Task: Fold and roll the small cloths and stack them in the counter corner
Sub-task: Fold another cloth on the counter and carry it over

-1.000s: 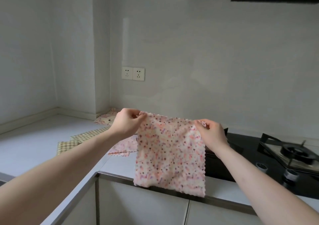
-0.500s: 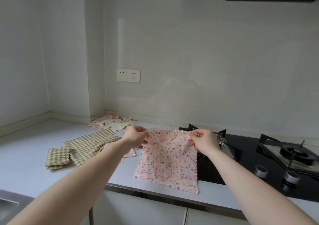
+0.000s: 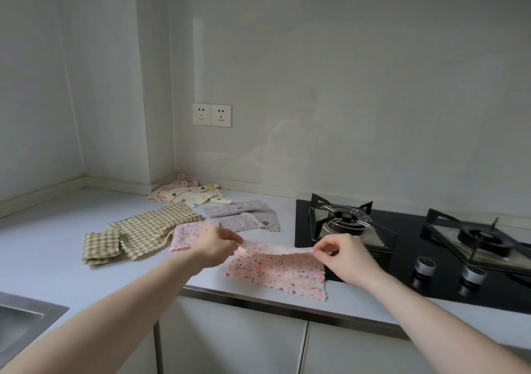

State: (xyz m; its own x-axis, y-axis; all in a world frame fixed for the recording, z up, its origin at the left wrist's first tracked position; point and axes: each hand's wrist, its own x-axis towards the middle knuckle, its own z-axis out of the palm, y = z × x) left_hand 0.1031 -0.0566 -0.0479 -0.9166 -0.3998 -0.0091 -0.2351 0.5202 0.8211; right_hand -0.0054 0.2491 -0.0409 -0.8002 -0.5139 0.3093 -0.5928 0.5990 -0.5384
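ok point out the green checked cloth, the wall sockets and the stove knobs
green checked cloth (image 3: 143,231): head view, middle of the flat part
wall sockets (image 3: 212,115): head view, seam between the two plates
stove knobs (image 3: 426,267): head view, top of the left knob

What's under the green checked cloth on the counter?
The green checked cloth lies on the grey counter; its right end overlaps a pink dotted cloth. Whatever else is beneath is covered.

Both arms are reaching forward, the left hand (image 3: 217,246) and right hand (image 3: 346,251) each pinching the cloth's (image 3: 277,270) far edge.
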